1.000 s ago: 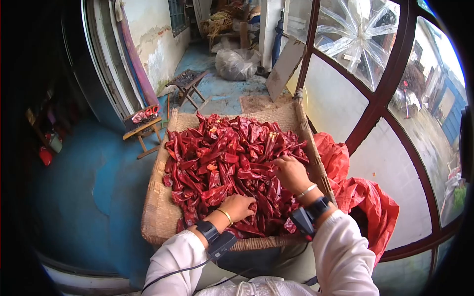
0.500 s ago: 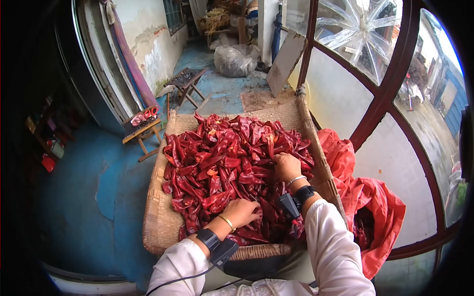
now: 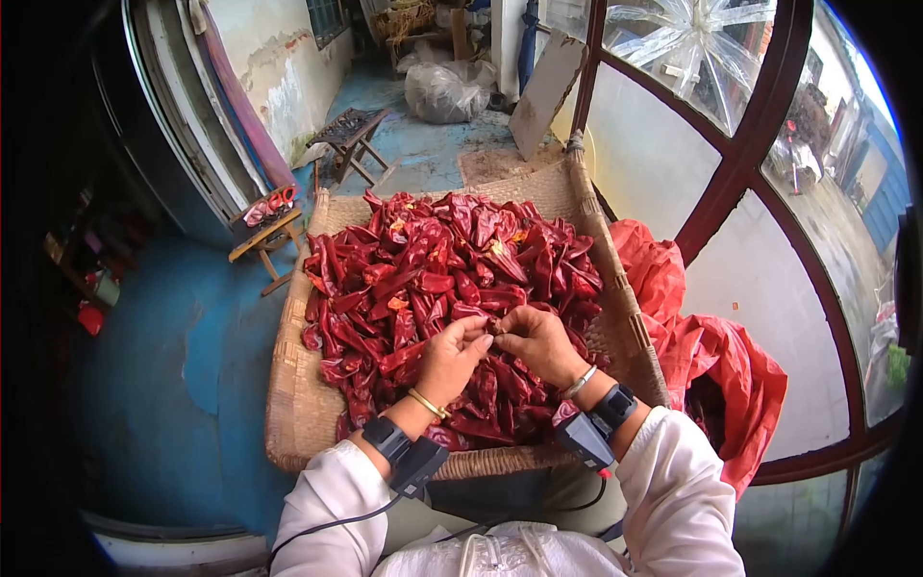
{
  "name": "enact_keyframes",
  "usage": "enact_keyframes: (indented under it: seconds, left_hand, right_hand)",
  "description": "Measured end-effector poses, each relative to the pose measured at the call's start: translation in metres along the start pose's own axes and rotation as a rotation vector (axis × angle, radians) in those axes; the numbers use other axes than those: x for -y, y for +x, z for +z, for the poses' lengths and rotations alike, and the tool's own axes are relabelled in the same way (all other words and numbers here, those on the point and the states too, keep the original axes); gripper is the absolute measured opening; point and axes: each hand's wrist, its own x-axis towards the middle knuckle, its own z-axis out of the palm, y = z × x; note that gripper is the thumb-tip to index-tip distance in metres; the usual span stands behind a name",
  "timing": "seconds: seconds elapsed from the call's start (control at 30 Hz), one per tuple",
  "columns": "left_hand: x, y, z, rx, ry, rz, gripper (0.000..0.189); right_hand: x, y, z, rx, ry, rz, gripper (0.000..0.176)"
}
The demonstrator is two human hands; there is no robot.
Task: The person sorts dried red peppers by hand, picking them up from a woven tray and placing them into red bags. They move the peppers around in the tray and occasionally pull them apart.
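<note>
A heap of dried red chili peppers (image 3: 433, 284) fills a large woven basket (image 3: 288, 385) in front of me. Over the middle of the heap, my left hand (image 3: 450, 362) and my right hand (image 3: 540, 346) meet with fingertips pinched together. Between them shows a small brown stem end (image 3: 494, 327), seemingly of a dried chili pepper whose body is mostly hidden by the fingers. A gold bangle circles my left wrist and a silver one my right. Dark strapped devices sit on both forearms.
Right of the basket stands a red plastic sack (image 3: 731, 370) with dark contents, beside a framed glass wall (image 3: 750, 163). On the left is a small wooden stool (image 3: 267, 240) with scissors-like red handles. Farther back are a folding stool (image 3: 351, 135) and a clear plastic bag (image 3: 447, 91).
Both hands were apart in the peppers. My left hand has moved up and my right hand has come down and leftward, so their fingertips now meet over the heap. The view has shifted slightly.
</note>
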Motion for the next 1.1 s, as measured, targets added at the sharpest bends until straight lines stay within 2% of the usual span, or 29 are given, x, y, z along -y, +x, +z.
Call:
enact_keyframes:
  seconds: [0.07,0.2,0.27,0.3,0.37,0.6,0.7,0.77,0.8,0.87,0.9,0.93,0.97,1.03,1.1]
  left_hand:
    - [-0.01,-0.002,0.0,-0.026,-0.08,-0.098,0.026]
    - [-0.009,0.001,-0.006,-0.024,-0.184,-0.157,0.022]
    - [-0.01,0.002,-0.009,-0.027,-0.235,-0.204,0.016]
    - [-0.012,0.002,-0.009,-0.027,-0.236,-0.205,0.016]
    - [-0.017,0.0,-0.008,-0.049,-0.259,-0.241,0.011]
    - [-0.017,-0.002,-0.008,-0.049,-0.255,-0.213,0.013]
    - [-0.015,0.0,-0.008,-0.054,-0.224,-0.18,0.013]
    - [-0.016,0.004,-0.008,-0.149,0.337,0.286,0.013]
    - [-0.02,0.004,-0.007,-0.148,0.337,0.284,0.013]
    - [-0.034,-0.001,-0.004,-0.172,0.566,0.53,0.016]
    - [-0.04,-0.003,-0.002,-0.157,0.575,0.497,0.013]
    - [-0.038,-0.003,-0.002,-0.157,0.576,0.495,0.013]
    - [-0.036,-0.003,-0.003,-0.154,0.629,0.53,0.013]
    - [-0.034,-0.004,-0.004,-0.15,0.682,0.563,0.012]
    - [-0.037,-0.003,-0.005,-0.131,0.668,0.484,0.008]
  right_hand:
    - [0.001,-0.001,0.007,0.028,-0.068,-0.074,0.01]
    - [0.015,0.0,0.006,0.046,-0.212,-0.052,0.008]
    - [0.006,0.001,0.007,0.114,0.125,0.039,0.004]
    - [0.008,0.0,0.006,0.115,0.124,0.04,0.004]
    - [0.014,-0.001,0.004,0.113,0.396,0.19,0.004]
    - [0.012,0.0,0.004,0.14,0.474,0.179,0.004]
    - [0.003,0.001,0.005,0.149,0.397,0.144,0.004]
    - [-0.002,0.001,0.007,0.103,0.148,0.028,0.004]
    - [-0.001,0.001,0.007,0.103,0.149,0.029,0.004]
    - [0.004,-0.001,0.009,0.067,0.052,0.011,0.008]
    - [0.005,-0.002,0.009,0.068,0.053,0.013,0.008]
    - [0.007,-0.002,0.009,0.047,-0.084,-0.036,0.01]
    - [0.008,-0.003,0.008,0.025,-0.221,-0.084,0.011]
    - [0.012,-0.004,0.008,0.005,-0.283,-0.123,0.011]
    - [0.015,-0.004,0.008,-0.016,-0.345,-0.164,0.012]
